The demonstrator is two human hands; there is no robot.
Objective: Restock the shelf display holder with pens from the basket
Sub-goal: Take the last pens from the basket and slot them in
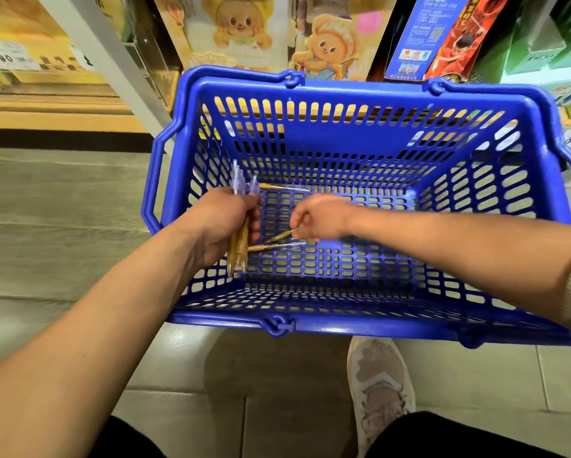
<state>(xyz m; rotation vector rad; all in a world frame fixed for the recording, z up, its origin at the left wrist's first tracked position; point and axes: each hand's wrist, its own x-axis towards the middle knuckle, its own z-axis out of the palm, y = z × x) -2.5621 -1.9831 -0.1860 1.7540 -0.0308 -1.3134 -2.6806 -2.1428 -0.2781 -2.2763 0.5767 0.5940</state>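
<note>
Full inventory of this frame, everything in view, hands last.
basket: one, blue, on the floor by the shelf
pen bundle: several, count unclear, gold with clear caps, in the left grip
pinched pen: one, gold, at the right fingertips, inside the basket
loose pens: two, gold and clear, on the basket bottom
bear boxes: two, yellow, on the shelf behind the basket
blue box: one, blue, right of the bears
red box: one, red, beside the blue box
green boxes: several, green, far right
price tags: at least two, white, on the shelf edges
shoe: one, pale, on the floor
left hand: holds the bundle
right hand: pinches one pen
</note>
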